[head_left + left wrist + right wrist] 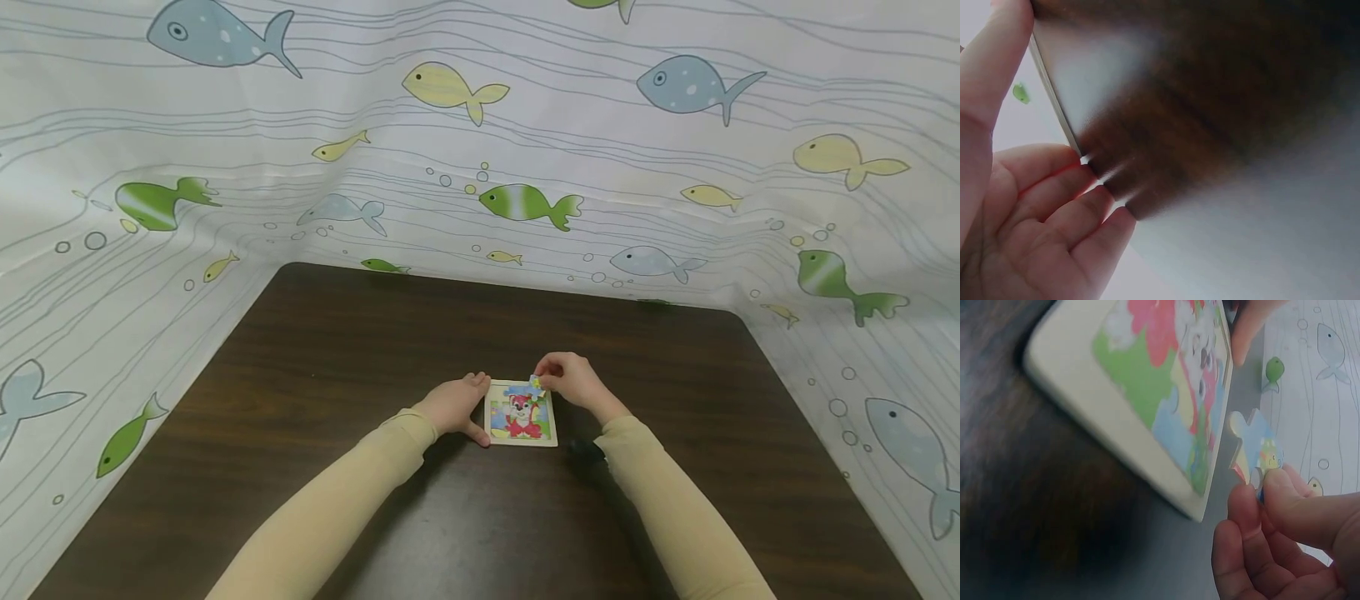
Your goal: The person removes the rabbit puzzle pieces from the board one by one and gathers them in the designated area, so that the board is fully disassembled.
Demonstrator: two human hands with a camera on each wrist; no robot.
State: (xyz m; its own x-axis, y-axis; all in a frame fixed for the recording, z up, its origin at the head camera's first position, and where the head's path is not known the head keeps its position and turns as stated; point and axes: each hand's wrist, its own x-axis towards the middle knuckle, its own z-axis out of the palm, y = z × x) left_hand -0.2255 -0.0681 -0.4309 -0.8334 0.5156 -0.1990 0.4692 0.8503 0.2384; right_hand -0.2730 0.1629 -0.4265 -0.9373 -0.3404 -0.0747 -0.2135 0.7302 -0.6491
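A small jigsaw puzzle in a pale wooden frame lies flat, showing a red-and-white cartoon animal against green and blue. My left hand rests along the frame's left side, thumb near its lower corner and fingers near its upper one. In the left wrist view, those fairly straight fingers meet the frame's thin edge. Between thumb and fingertips my right hand pinches a light-blue puzzle piece with a yellow figure on it. That piece is over the puzzle's upper right part, tilted up from it.
The dark wood-grain table extends around the puzzle. A white curtain printed with fish hangs behind it and along both sides. Below my right wrist, a dark shadow falls on the tabletop.
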